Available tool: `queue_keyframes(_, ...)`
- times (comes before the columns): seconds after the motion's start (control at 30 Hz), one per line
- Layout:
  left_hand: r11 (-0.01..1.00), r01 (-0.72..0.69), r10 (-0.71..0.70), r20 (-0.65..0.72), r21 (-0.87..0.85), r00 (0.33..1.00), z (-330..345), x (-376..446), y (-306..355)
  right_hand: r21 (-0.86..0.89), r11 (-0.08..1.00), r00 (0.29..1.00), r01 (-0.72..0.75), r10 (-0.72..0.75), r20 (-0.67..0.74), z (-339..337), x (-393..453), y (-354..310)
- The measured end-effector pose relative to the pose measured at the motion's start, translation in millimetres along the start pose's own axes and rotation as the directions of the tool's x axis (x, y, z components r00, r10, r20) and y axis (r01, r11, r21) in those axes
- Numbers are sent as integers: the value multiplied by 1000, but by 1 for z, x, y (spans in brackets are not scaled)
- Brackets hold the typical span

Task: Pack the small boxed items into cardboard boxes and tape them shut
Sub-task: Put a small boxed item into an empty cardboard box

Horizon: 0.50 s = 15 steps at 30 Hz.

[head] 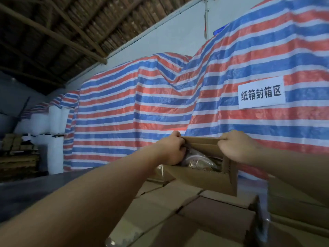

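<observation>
A small brown cardboard box [204, 179] stands open on top of a stack of cardboard boxes [178, 202]. Inside it lies a round item wrapped in clear plastic [199, 160]. My left hand [172, 148] grips the left end of the box's far flap [201, 141], fingers curled over its edge. My right hand [236, 145] grips the right end of the same flap. The near flap hangs outward toward me.
A red, white and blue striped tarp [142, 107] covers a tall pile right behind the boxes, with a white paper sign [260, 92] on it. A dark tabletop [35, 189] lies at left. White rolls [55, 154] and wooden pallets [17, 157] stand at far left.
</observation>
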<state>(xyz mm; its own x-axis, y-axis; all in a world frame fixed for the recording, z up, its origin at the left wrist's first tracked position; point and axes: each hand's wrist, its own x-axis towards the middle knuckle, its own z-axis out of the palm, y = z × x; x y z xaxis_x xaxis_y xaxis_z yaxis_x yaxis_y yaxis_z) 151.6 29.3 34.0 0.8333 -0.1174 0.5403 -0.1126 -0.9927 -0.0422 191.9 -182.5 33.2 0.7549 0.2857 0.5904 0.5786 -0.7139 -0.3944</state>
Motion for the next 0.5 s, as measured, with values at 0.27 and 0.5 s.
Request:
queue_keyframes(0.27, 937, -61, 23, -115, -344, 993, -97, -69, 73, 94, 993, 997, -66, 70, -34, -120, -100, -39)
queue_keyframes(0.5, 562, 120, -5, 141, -819, 990, -175, -123, 183, 149, 974, 984, -170, 176, -26, -243, -190, -37)
